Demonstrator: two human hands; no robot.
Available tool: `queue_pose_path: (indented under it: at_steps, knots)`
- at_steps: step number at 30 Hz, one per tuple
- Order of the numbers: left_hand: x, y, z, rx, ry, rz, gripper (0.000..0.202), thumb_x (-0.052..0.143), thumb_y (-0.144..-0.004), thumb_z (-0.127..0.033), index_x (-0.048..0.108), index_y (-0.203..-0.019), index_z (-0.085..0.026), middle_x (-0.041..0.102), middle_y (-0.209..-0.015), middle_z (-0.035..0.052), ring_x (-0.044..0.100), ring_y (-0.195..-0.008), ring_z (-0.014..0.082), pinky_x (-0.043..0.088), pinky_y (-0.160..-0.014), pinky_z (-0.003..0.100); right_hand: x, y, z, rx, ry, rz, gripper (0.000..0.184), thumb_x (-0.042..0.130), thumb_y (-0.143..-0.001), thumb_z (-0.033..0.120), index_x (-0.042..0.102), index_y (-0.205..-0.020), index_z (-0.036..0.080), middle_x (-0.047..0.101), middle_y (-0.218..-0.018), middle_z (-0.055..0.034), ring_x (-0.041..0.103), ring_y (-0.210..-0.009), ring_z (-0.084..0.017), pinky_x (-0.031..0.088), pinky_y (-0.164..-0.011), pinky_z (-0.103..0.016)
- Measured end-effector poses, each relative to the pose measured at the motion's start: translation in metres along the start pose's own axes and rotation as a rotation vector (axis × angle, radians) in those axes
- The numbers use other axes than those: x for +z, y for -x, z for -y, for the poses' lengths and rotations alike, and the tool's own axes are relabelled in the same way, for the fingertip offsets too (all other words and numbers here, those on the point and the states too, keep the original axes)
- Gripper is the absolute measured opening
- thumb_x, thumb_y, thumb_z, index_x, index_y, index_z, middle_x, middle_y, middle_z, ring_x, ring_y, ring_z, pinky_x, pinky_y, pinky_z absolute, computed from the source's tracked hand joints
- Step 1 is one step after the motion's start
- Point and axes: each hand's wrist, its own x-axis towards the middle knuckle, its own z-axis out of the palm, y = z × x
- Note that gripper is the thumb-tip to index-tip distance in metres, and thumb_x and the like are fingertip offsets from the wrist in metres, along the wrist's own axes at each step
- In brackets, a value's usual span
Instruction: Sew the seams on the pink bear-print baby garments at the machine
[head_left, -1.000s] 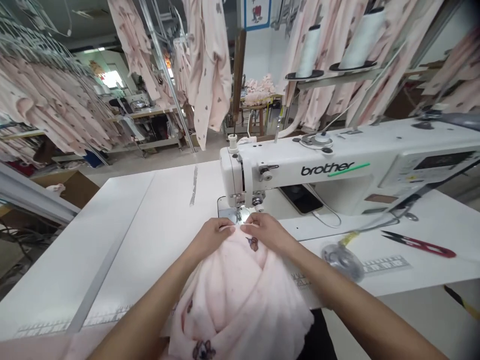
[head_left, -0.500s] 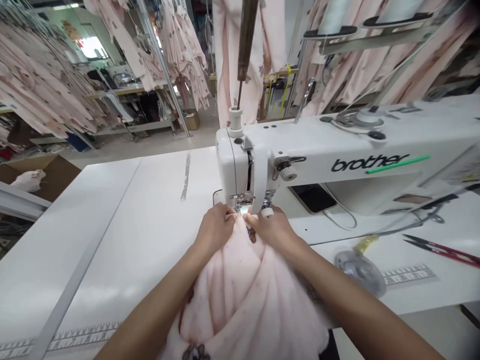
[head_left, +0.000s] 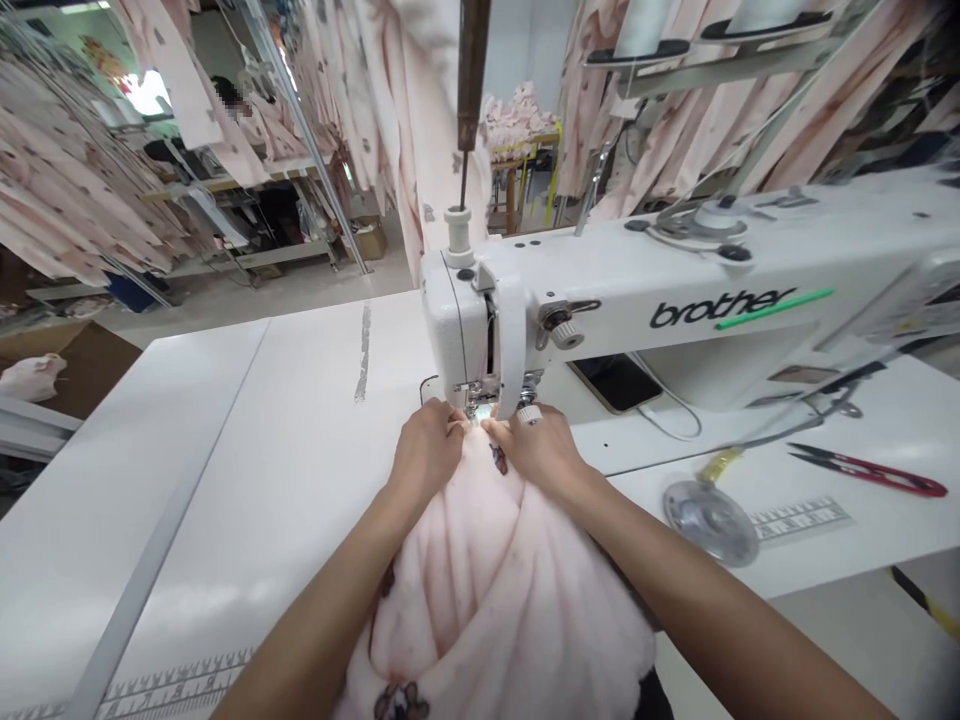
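Note:
Pale pink fleecy fabric (head_left: 487, 570) with small dark printed figures hangs from the sewing machine's needle area down over the table's front edge. My left hand (head_left: 426, 450) pinches its upper edge just left of the presser foot (head_left: 474, 405). On the other side, my right hand (head_left: 541, 448) holds the fabric with fingers closed, close under the needle. Part of my right fingers is hidden behind the knob at the machine head. The white sewing machine (head_left: 622, 300), marked "brother", has its lamp lit over the stitching spot.
To the right lie a phone (head_left: 619, 382) with a white cable, red-handled thread snips (head_left: 870, 468) and a clear round dish (head_left: 711, 522). Printed ruler tape (head_left: 180, 685) runs along the table's front left. Pink garments (head_left: 67, 170) hang behind; a cardboard box (head_left: 97, 365) stands at left.
The view has shifted slightly, so the machine and table appear a little further left. Both hands keep hold of the fabric beside the needle. Hanging garments behind the machine appear shifted left.

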Motion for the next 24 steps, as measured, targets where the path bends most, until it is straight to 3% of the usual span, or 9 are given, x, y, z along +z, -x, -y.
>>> queue_pose_path:
  at_steps: [8,24]
  knots:
    - [0.003,-0.001,0.001,0.028,-0.042,-0.025,0.016,0.043,-0.079,-0.017,0.058,-0.079,-0.018,0.062,-0.087,0.0042,0.060,-0.080,0.0188,0.041,-0.068,0.028,0.002,0.000,0.002,0.018,0.055,-0.028,0.028,0.049,-0.086,0.021,0.057,-0.059,0.018,0.063,-0.062,0.0009,0.054,-0.065,-0.014,0.024,-0.054,-0.025]
    - [0.010,-0.007,0.004,0.008,-0.111,-0.074,0.019,0.038,-0.081,-0.016,0.056,-0.085,-0.016,0.059,-0.092,0.0078,0.059,-0.085,0.0227,0.042,-0.070,0.031,0.017,-0.009,-0.003,0.053,-0.018,-0.123,0.033,0.049,-0.085,0.023,0.054,-0.053,0.018,0.060,-0.054,0.0026,0.052,-0.055,-0.012,0.029,-0.052,-0.023]
